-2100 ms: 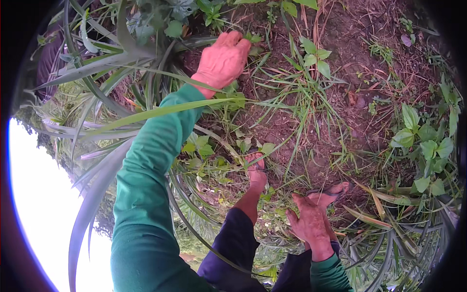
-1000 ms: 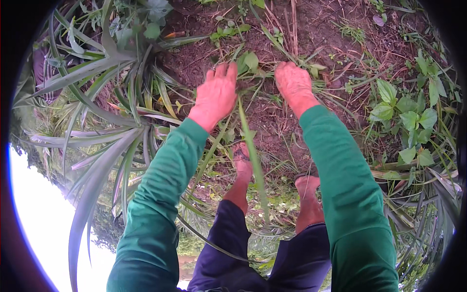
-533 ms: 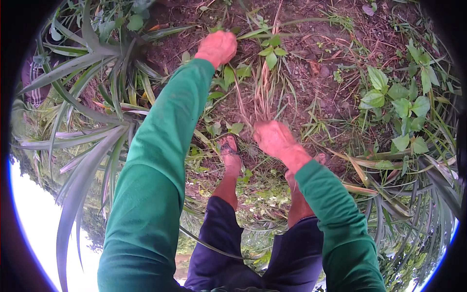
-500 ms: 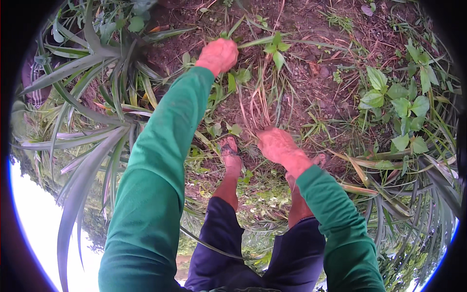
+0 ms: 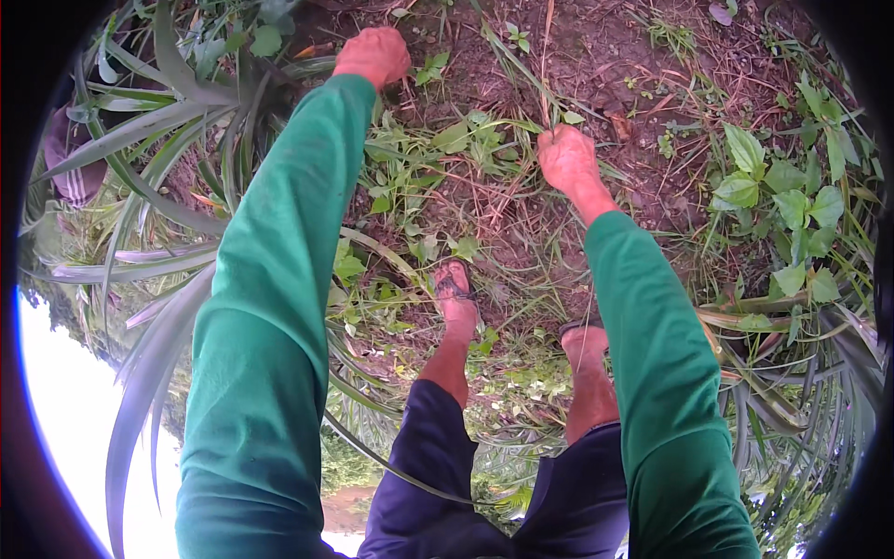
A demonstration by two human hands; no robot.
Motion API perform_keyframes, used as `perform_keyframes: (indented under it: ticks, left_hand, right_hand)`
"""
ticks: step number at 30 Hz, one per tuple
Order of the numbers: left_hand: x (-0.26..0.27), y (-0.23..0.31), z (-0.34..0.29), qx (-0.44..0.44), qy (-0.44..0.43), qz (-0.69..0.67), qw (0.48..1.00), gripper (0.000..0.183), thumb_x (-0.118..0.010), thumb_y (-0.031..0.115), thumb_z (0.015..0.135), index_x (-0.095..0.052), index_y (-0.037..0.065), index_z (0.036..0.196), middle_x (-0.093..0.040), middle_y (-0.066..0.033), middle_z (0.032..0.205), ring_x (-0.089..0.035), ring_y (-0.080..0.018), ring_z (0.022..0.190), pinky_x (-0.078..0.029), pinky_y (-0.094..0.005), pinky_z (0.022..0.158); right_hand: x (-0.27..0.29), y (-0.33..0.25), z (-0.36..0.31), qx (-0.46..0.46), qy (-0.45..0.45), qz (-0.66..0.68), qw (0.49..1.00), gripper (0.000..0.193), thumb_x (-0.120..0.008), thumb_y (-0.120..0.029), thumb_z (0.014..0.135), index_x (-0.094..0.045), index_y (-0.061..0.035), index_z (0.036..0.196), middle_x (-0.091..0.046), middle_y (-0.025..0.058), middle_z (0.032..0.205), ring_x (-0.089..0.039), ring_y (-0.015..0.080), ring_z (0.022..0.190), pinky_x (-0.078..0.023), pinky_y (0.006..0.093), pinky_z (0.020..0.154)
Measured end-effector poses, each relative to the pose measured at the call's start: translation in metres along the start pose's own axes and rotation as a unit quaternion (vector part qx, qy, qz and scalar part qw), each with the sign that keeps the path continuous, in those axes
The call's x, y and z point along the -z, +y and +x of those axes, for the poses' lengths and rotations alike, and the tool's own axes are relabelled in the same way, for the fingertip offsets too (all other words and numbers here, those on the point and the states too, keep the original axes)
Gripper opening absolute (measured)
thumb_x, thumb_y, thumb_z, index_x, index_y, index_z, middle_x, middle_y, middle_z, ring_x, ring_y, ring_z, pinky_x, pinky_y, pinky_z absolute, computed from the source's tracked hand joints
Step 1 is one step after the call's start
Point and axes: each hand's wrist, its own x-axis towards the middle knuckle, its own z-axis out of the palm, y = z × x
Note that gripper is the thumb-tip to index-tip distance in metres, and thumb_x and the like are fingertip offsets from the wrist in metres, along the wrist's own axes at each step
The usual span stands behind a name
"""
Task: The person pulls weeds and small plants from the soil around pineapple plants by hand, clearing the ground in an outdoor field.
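**Green long sleeves [image 5: 265, 298] over damp brown soil [image 5: 601, 74]: notes on grip**

So the bare right hand [image 5: 568, 160] is curled tight and looks closed on some thin straw-coloured stalks [image 5: 547, 70], which run up and away from its fingers. The bare left hand [image 5: 374, 54] is bunched up, knuckles on top, well apart from the right and just beside a plant with long, grey-green, sword-shaped leaves [image 5: 191, 116]. Its fingers are tucked under, so I can't tell if it's holding anything.

My take on doing this well: with stalks that skinny, I'd hold low, near the soil, and pull steadily, since a high grip or a jerk would probably just snap them. Gather strays into the same fist first. I'd also watch the left wrist, as those long leaves could well be scratchy.

Between the hands and slightly nearer the body there's a low patch of green, oval-leaved seedlings [image 5: 452, 140], with a mat of dry reddish stems [image 5: 489, 200] below it. Off right stands a leafy, bright green broad-leaved plant [image 5: 745, 177]. Further back, two feet in dark-strapped sandals [image 5: 454, 279] are planted apart, which seems a decent stance for bending, under navy trousers [image 5: 424, 466].
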Motion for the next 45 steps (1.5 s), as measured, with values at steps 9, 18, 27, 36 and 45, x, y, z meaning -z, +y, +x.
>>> perform_keyframes:
  ticks: [9, 18, 27, 36, 45]
  left_hand:
    - [-0.059, -0.024, -0.06, -0.14, -0.039, 0.137, 0.98, 0.029, -0.05, 0.029, 0.089, -0.067, 0.009, 0.1, -0.069, -0.0157, 0.101, -0.068, -0.0326, 0.093, -0.054, -0.0457, 0.081]
    - [-0.062, -0.004, -0.068, 0.001, 0.096, -0.267, 0.959, 0.065, -0.074, 0.023, 0.082, -0.04, 0.011, 0.136, -0.067, -0.0157, 0.101, -0.065, -0.0359, 0.097, -0.052, -0.0429, 0.083]
    - [-0.085, 0.033, -0.053, -0.037, 0.14, -0.423, 0.895, 0.049, -0.077, 0.02, 0.079, -0.054, 0.013, 0.122, -0.061, -0.0106, 0.09, -0.061, -0.0279, 0.083, -0.051, -0.0393, 0.079]
    - [-0.102, 0.045, -0.082, -0.102, 0.206, -0.387, 0.893, 0.014, -0.061, 0.017, 0.092, -0.064, 0.005, 0.088, -0.062, -0.0125, 0.077, -0.061, -0.0302, 0.072, -0.049, -0.0367, 0.068]
    - [-0.082, -0.002, -0.03, 0.081, 0.243, -0.498, 0.828, 0.026, -0.068, 0.02, 0.088, -0.061, 0.003, 0.106, -0.066, -0.0086, 0.083, -0.064, -0.021, 0.082, -0.05, -0.0343, 0.076]
  right_hand:
    - [0.002, 0.032, -0.098, 0.124, -0.247, -0.076, 0.958, 0.031, -0.058, -0.026, 0.09, -0.065, 0.0032, 0.094, -0.065, 0.0282, 0.089, -0.067, 0.0394, 0.079, -0.055, 0.0502, 0.081]
    - [0.021, -0.037, 0.004, 0.291, -0.097, -0.158, 0.939, 0.058, -0.062, -0.022, 0.088, -0.039, -0.0169, 0.141, -0.063, 0.0298, 0.1, -0.06, 0.0463, 0.095, -0.05, 0.0522, 0.087]
    - [-0.016, -0.04, -0.037, 0.203, -0.028, -0.026, 0.978, 0.024, -0.061, -0.012, 0.08, -0.062, -0.0039, 0.103, -0.067, 0.0243, 0.088, -0.065, 0.0424, 0.084, -0.053, 0.0488, 0.081]
    - [0.036, -0.006, 0.012, 0.142, 0.128, 0.063, 0.979, 0.026, -0.065, -0.01, 0.079, -0.057, 0.0011, 0.102, -0.066, 0.0256, 0.091, -0.064, 0.0437, 0.088, -0.052, 0.0481, 0.079]
    - [0.038, -0.043, 0.009, 0.205, 0.076, 0.017, 0.976, 0.025, -0.051, -0.003, 0.078, -0.061, 0.0011, 0.1, -0.065, 0.0259, 0.096, -0.062, 0.0429, 0.095, -0.048, 0.0486, 0.085]
